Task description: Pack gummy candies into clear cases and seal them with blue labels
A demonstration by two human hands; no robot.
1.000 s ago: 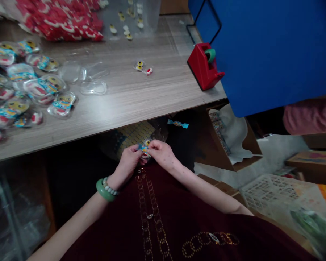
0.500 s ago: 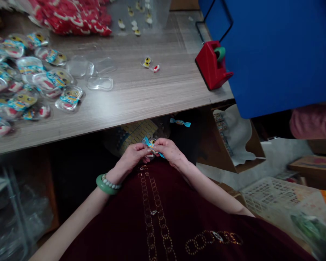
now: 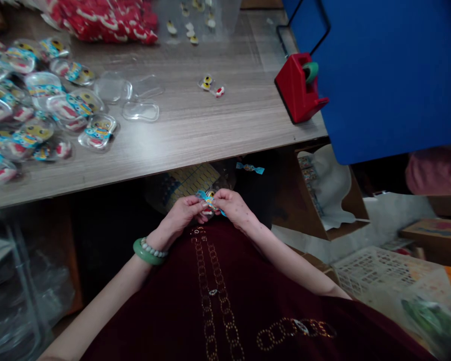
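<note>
My left hand (image 3: 188,212), with a green bangle and beads at its wrist, pinches a blue printed label strip (image 3: 208,199) at its left side. My right hand (image 3: 231,204) is closed on the right side of the same strip. Behind the strip is a small clear plastic pack (image 3: 210,193); a yellow-and-black eye piece and a red-and-white piece show in it. My fingers cover much of both. Just beyond my hands, below the table edge, lies another blue printed strip (image 3: 250,168).
On the table, many finished-looking clear packs (image 3: 75,108) pile up at left beside bare clear shells (image 3: 141,111). A red tape dispenser (image 3: 301,90) stands at right near a blue board (image 3: 391,70). Small eye and mouth pieces (image 3: 207,82) lie mid-table. An open carton (image 3: 328,185) sits below.
Both hands stay on the strip and pack in my lap, with only slight finger movement. The view has shifted a little, moving the table things slightly right and up.
</note>
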